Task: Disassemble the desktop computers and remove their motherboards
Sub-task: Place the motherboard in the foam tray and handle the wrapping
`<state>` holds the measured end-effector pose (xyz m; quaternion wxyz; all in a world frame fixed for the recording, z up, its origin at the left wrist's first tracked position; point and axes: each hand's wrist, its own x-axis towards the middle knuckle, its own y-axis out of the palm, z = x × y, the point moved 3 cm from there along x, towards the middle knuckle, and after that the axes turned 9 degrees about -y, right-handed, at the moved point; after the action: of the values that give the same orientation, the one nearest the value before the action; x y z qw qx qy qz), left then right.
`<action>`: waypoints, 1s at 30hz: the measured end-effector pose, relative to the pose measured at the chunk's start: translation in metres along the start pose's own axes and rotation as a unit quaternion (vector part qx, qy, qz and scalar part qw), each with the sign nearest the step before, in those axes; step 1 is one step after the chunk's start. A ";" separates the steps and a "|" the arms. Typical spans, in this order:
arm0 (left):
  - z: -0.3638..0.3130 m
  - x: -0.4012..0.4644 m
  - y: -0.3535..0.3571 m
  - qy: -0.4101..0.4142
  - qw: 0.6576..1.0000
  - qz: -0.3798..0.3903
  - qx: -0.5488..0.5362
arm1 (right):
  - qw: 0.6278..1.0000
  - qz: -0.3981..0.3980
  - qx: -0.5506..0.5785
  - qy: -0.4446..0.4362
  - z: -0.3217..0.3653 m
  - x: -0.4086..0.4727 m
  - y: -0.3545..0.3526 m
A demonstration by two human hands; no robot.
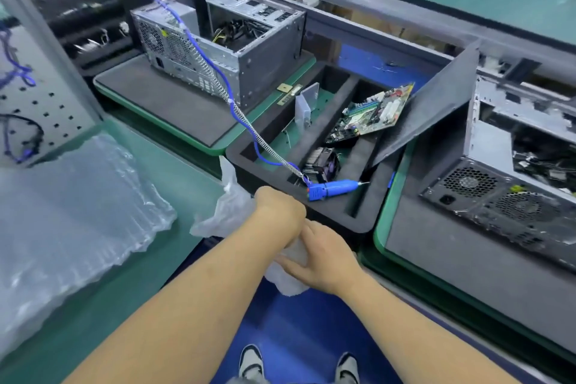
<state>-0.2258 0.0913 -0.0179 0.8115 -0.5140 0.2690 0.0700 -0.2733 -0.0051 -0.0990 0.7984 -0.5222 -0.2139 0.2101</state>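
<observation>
Left hand (278, 207): gripping clear plastic bag (229, 212) | right hand (324, 256): pinching same bag | motherboard (371, 115): tilted in foam tray (358, 218)

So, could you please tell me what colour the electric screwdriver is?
Blue, the screwdriver lying in the foam tray; head view.

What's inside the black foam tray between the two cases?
In the black foam tray: a green motherboard propped at an angle, a blue electric screwdriver across the front edge, a small fan part, and clear plastic pieces. Anything beneath the board is hidden.
</observation>
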 end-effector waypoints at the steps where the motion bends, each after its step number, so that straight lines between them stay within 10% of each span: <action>1: 0.006 0.001 0.001 -0.033 0.999 0.000 -0.009 | 1.000 -0.007 0.008 0.008 0.002 0.008 0.001; 15: 0.266 -0.017 0.083 -0.459 0.883 -0.052 -0.078 | 0.995 -0.078 0.047 0.038 0.072 0.145 0.038; 21: 0.257 -0.003 0.162 -0.373 0.902 0.060 -0.208 | 0.995 0.060 0.063 0.039 0.077 0.154 0.067; 30: 0.216 0.017 0.147 -0.267 0.920 -0.050 -0.283 | 0.981 0.079 0.172 0.040 0.075 0.174 0.065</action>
<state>-0.1896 0.3442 -0.0730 0.6763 -0.6974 -0.0147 0.2368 -0.1800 0.1713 -0.1107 0.8651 -0.4000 -0.1008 0.2855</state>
